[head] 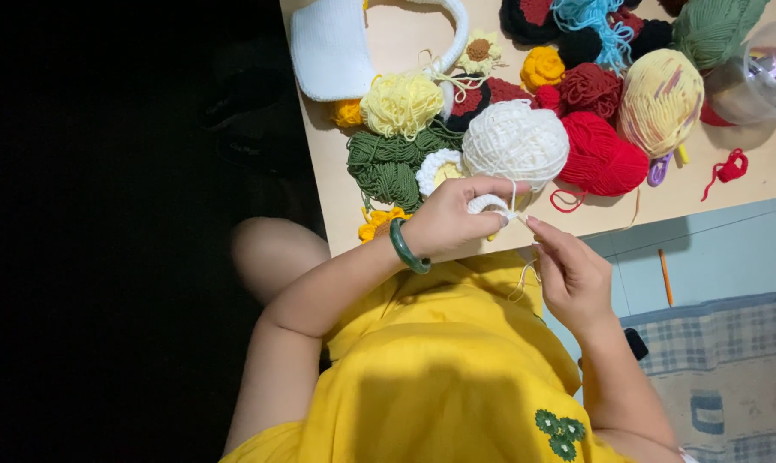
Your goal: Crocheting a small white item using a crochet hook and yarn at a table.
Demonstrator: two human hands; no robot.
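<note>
Hands pinch woolly work: left hand [453,216] grips a small white crocheted ring [488,204], right hand [571,276] its thin strand [525,276].

both hands [508,236] on a white crochet piece [488,204] beside yarn balls [577,129]

Left hand [452,214] curled, fingers pinched together, wrist bent inward, forearm angled up from bent elbow, right hand [572,274] raised just beside it, fingertips [535,225] pointing toward left hand, forearm angled in from the lower right
</note>
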